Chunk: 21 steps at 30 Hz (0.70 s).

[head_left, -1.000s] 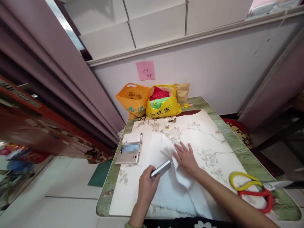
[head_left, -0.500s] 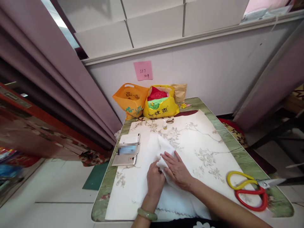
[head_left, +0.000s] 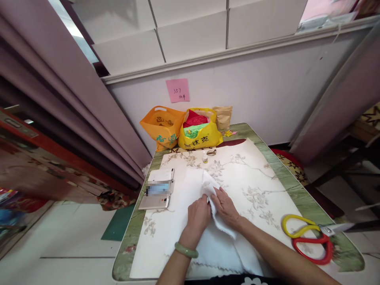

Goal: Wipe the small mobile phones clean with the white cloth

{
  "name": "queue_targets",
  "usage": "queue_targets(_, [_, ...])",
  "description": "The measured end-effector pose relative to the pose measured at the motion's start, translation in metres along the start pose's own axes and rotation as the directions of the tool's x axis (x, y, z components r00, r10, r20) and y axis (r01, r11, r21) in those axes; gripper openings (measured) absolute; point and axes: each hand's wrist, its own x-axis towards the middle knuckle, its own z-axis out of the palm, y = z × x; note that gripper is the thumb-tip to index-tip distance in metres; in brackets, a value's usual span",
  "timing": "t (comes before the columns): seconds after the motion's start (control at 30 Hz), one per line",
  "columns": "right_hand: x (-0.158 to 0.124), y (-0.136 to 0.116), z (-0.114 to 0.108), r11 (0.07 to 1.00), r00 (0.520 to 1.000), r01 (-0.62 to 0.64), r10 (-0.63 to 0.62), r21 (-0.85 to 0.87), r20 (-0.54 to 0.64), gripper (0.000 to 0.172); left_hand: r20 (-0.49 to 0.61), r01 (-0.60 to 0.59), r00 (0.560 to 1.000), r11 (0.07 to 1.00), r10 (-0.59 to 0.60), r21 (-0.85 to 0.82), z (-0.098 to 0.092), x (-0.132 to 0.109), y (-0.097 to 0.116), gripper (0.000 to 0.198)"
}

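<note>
A white cloth [head_left: 190, 186] lies on a floral sheet [head_left: 255, 186] on the table, one flap folded over toward me. My left hand [head_left: 198, 213] is closed, its fingers tucked under the edge of that fold. My right hand [head_left: 227, 206] pinches the folded edge just to the right, fingers curled on the cloth. The two hands touch at the fold. The grey bar my left hand held earlier is out of sight. A green bangle [head_left: 186, 250] sits on my left wrist.
Three phones [head_left: 157, 189] lie stacked at the left of the cloth. Large yellow and red scissors [head_left: 308, 237] rest at the right. Orange bag [head_left: 162, 126], yellow bag [head_left: 199, 132] and a brown pouch [head_left: 222, 116] stand at the far edge. A small bottle [head_left: 204, 158] stands behind the cloth.
My left hand held a grey bar a second ago; it went under the fold and the bar is now hidden. My right hand went from flat on the cloth to gripping the fold.
</note>
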Motion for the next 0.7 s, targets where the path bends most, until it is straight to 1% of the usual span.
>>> queue_targets(0.07, [0.002,-0.007,-0.005,0.997,0.999,-0.044,0.045,0.071,-0.017,0.040,-0.032,-0.014,0.999,0.994,0.011,-0.107,-0.003,0.001,-0.001,0.011])
queue_targets(0.13, [0.005,-0.017,-0.012,0.984,0.996,-0.081,0.087,0.160,-0.036,0.041,-0.080,-0.060,0.996,0.966,0.041,-0.251,-0.006,-0.002,-0.001,0.016])
queue_targets(0.2, [0.011,-0.028,-0.020,0.966,0.992,-0.083,0.103,0.245,-0.074,0.041,-0.115,-0.095,0.992,0.890,0.048,-0.446,-0.008,-0.006,0.003,0.024])
queue_targets(0.23, [0.014,-0.033,-0.023,0.959,0.990,-0.068,0.099,0.276,-0.099,0.041,-0.118,-0.093,0.993,0.822,0.032,-0.561,-0.008,-0.007,0.007,0.028])
queue_targets(0.27, [0.017,-0.038,-0.025,0.953,0.988,-0.053,0.093,0.298,-0.123,0.041,-0.114,-0.077,0.994,0.726,-0.002,-0.683,-0.008,-0.007,0.011,0.032])
queue_targets(0.3, [0.018,-0.041,-0.027,0.950,0.986,-0.042,0.089,0.308,-0.143,0.041,-0.100,-0.047,0.993,0.598,-0.055,-0.800,-0.008,-0.006,0.015,0.034])
queue_targets(0.33, [0.018,-0.043,-0.026,0.950,0.984,-0.037,0.088,0.310,-0.155,0.042,-0.067,-0.003,0.989,0.441,-0.130,-0.897,-0.008,-0.004,0.018,0.036])
queue_targets(0.37, [0.017,-0.044,-0.025,0.953,0.985,-0.034,0.083,0.302,-0.150,0.043,-0.005,0.052,0.978,0.267,-0.209,-0.962,-0.008,0.000,0.021,0.037])
queue_targets(0.4, [0.014,-0.045,-0.022,0.957,0.988,-0.031,0.073,0.289,-0.135,0.043,0.084,0.113,0.957,0.093,-0.278,-0.989,-0.007,0.004,0.023,0.039])
queue_targets(0.43, [0.010,-0.045,-0.019,0.962,0.992,-0.026,0.060,0.273,-0.115,0.044,0.181,0.170,0.925,-0.063,-0.334,-0.983,-0.007,0.008,0.024,0.040])
queue_targets(0.47, [0.005,-0.045,-0.015,0.965,0.994,-0.019,0.046,0.262,-0.095,0.045,0.266,0.212,0.891,-0.182,-0.367,-0.960,-0.007,0.012,0.024,0.039])
queue_targets(0.5, [0.000,-0.044,-0.011,0.965,0.996,-0.019,0.042,0.262,-0.083,0.046,0.328,0.239,0.861,-0.261,-0.389,-0.935,-0.007,0.015,0.024,0.038])
queue_targets(0.53, [-0.005,-0.044,-0.009,0.962,0.995,-0.031,0.056,0.273,-0.083,0.047,0.359,0.247,0.840,-0.303,-0.407,-0.920,-0.007,0.017,0.023,0.035])
queue_targets(0.57, [-0.009,-0.044,-0.007,0.955,0.991,-0.056,0.089,0.291,-0.100,0.049,0.367,0.243,0.829,-0.320,-0.422,-0.916,-0.006,0.019,0.022,0.033])
queue_targets(0.63, [-0.013,-0.044,-0.007,0.941,0.973,-0.117,0.173,0.317,-0.155,0.052,0.371,0.235,0.808,-0.327,-0.457,-0.915,-0.002,0.018,0.019,0.030])
queue_targets(0.67, [-0.013,-0.043,-0.009,0.945,0.966,-0.128,0.188,0.302,-0.179,0.052,0.384,0.245,0.795,-0.332,-0.469,-0.911,0.001,0.017,0.019,0.029])
queue_targets(0.7, [-0.013,-0.043,-0.011,0.958,0.969,-0.113,0.165,0.263,-0.184,0.052,0.397,0.256,0.788,-0.336,-0.471,-0.906,0.005,0.016,0.018,0.029])
